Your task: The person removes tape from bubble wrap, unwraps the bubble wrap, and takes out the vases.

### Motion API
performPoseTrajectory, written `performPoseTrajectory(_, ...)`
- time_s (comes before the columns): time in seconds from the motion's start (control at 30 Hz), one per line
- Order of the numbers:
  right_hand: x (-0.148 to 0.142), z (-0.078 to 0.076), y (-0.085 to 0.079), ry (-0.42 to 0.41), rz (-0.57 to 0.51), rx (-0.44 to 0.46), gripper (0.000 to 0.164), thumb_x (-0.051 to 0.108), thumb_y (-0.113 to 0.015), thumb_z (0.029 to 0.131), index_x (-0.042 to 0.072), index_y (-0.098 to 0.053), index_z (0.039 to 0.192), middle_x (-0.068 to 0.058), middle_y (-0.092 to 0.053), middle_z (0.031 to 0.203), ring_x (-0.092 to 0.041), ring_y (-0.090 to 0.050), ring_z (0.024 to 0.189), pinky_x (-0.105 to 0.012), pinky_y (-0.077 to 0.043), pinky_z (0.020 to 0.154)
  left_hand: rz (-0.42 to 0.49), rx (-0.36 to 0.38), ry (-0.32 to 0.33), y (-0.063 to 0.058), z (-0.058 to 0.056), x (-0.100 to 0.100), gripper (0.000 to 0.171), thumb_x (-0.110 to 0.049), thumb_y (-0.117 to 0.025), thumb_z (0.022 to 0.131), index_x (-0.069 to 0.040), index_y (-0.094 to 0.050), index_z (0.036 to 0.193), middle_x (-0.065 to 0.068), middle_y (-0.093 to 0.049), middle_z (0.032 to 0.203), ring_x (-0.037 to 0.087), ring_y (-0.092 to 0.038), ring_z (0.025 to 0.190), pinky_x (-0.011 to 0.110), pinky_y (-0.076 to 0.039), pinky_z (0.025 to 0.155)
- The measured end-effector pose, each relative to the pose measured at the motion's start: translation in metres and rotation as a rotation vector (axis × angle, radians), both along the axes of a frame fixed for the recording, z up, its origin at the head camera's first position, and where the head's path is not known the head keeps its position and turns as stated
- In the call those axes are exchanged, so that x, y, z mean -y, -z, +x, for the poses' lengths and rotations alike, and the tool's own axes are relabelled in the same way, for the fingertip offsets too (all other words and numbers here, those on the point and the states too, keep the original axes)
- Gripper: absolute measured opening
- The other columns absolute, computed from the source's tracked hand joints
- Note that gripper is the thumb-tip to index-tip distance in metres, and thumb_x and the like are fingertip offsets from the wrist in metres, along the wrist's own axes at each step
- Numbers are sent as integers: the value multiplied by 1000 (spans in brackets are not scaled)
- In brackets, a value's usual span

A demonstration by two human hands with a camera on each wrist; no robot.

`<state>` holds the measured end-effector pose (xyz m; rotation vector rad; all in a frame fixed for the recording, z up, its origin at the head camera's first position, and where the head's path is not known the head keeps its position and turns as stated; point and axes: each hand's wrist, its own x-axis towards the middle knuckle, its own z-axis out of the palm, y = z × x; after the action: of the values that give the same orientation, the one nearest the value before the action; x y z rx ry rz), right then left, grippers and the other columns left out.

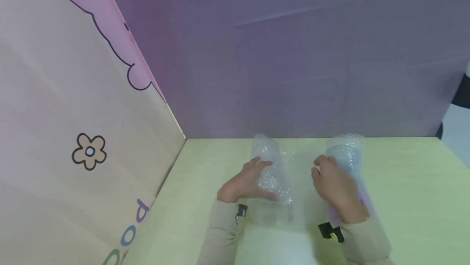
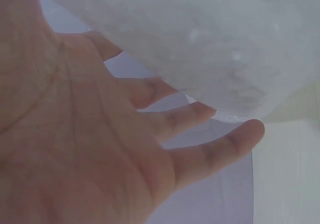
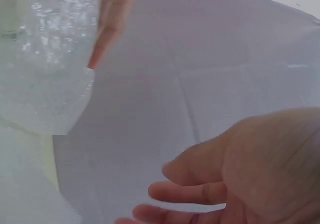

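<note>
A clear bubble-wrapped bundle [image 1: 271, 179] stands on the pale table in the head view; what lies inside cannot be made out. My left hand [image 1: 249, 181] is at its left side with fingers spread. In the left wrist view, the fingers [image 2: 220, 149] are extended along the edge of the bubble wrap [image 2: 215, 48]. My right hand [image 1: 335, 185] hangs loosely bent and holds nothing, apart from that bundle. Behind and beside it is another bubble-wrapped item [image 1: 346, 155], with a round rim showing through and a pinkish lower part, partly hidden by the hand.
A flat sheet of clear wrap [image 1: 273, 214] lies on the table [image 1: 415, 199] under and in front of the left bundle. A purple-grey panel [image 1: 293, 61] stands along the back. On the left rises a white panel [image 1: 47, 106] with printed flower and letters.
</note>
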<state>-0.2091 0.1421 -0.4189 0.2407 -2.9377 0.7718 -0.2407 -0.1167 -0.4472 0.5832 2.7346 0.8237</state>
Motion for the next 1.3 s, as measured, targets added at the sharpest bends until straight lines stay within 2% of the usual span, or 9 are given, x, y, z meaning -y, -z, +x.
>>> performPoseTrajectory(0.1, -1, 2, -1, -31, -6, -32, 30, 17, -50, 102, -5, -62, 120, -22, -70, 104, -31, -66, 76, -48, -57, 66, -4, 5, 7, 0, 0, 0, 110, -60, -89, 68, -29, -35, 159, 12, -15, 172, 33, -17, 159, 64, -35, 119)
performPoseTrajectory(0.17, 1, 2, 1, -93, 4, -16, 28, 15, -52, 102, -4, -63, 119, -18, -74, 97, -27, -67, 74, -46, -58, 67, -8, 14, 6, 0, 0, -1, 113, -58, -91, 67, -29, -34, 160, 12, -13, 173, 34, -16, 159, 64, -37, 118)
performPoseTrajectory(0.27, 9, 2, 8, -180, 11, 76, 30, 16, -53, 102, -4, -63, 122, -21, -75, 104, -32, -71, 84, -49, -60, 77, -9, 22, -4, 1, 1, -2, 116, -55, -94, 64, -30, -33, 160, 12, -11, 173, 34, -17, 159, 63, -40, 116)
performPoseTrajectory(0.37, 19, -1, 19, -213, 8, 178, 31, 18, -54, 101, -2, -61, 124, -24, -73, 113, -39, -70, 98, -54, -59, 83, -20, 16, -12, 1, 2, -3, 119, -52, -96, 61, -30, -33, 160, 11, -11, 173, 33, -18, 158, 60, -44, 113)
performPoseTrajectory(0.47, 27, -4, 31, -222, 11, 235, 27, 17, -53, 101, 0, -62, 120, -22, -73, 110, -35, -70, 92, -50, -58, 77, -30, 3, -8, 2, 3, -4, 120, -50, -97, 60, -30, -34, 159, 12, -11, 173, 34, -19, 157, 59, -47, 111)
performPoseTrajectory(0.6, 33, -7, 44, -220, 6, 251, 17, 12, -50, 100, 4, -62, 109, -19, -73, 99, -33, -69, 82, -46, -57, 68, -39, 10, -6, 1, 3, -5, 121, -49, -98, 59, -32, -33, 160, 11, -9, 173, 35, -19, 157, 60, -48, 109)
performPoseTrajectory(0.87, 33, -15, 57, -176, -29, 291, 31, 5, -43, 98, -2, -57, 125, -30, -69, 117, -46, -68, 100, -58, -58, 86, -52, -11, -9, -5, 6, -3, 119, -44, -99, 59, -32, -34, 159, 11, -10, 173, 35, -20, 157, 58, -51, 106)
performPoseTrajectory(1.17, 33, -19, 58, -165, 4, 281, 34, 8, -41, 102, -7, -52, 131, -32, -67, 114, -48, -67, 101, -60, -57, 90, -59, -67, 26, -6, 7, -5, 111, -39, -98, 61, -29, -41, 156, 12, -15, 172, 34, -21, 157, 58, -50, 108)
performPoseTrajectory(1.3, 32, -19, 59, -172, 21, 268, 32, 7, -42, 101, -7, -54, 127, -31, -68, 110, -47, -67, 98, -59, -57, 88, -66, -93, 38, -7, 6, -7, 104, -39, -97, 64, -28, -45, 153, 12, -19, 171, 32, -21, 157, 57, -49, 110)
